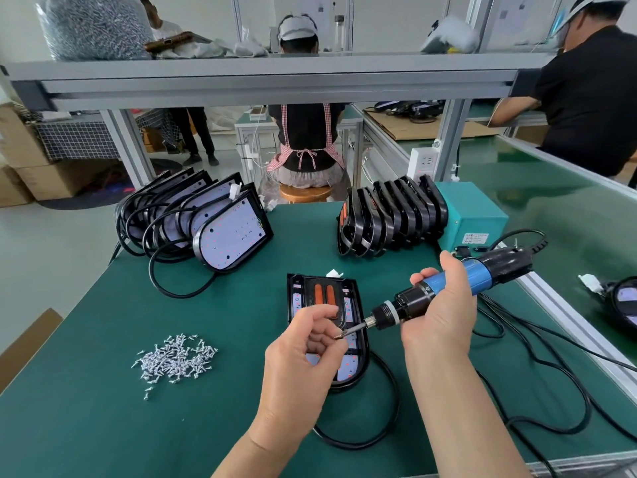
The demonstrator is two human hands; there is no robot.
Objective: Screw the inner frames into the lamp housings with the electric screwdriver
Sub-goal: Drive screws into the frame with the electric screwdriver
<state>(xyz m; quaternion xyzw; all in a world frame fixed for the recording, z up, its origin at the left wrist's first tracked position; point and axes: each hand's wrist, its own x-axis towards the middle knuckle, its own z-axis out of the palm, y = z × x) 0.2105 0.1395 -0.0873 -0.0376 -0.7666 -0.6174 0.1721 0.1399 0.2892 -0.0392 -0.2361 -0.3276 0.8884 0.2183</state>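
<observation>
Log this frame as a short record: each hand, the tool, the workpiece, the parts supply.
right hand: grips the electric screwdriver, tip angled down-left
left hand: pinches what looks like a screw at the bit
workpiece: lamp housing flat on green mat, inner frame seated in it
screw pile: loose on mat, left of housing
back left: stacked lamp housings with cords
back right: row of inner frames leaning against teal box

Factory assembly floor. My bench [103,426] green-matted, aluminium shelf [275,81] overhead, housings [234,232] stacked in rows, loose screws [175,360] heaped. Capped workers [303,139] ahead, green conveyor [551,201] on my right.
</observation>
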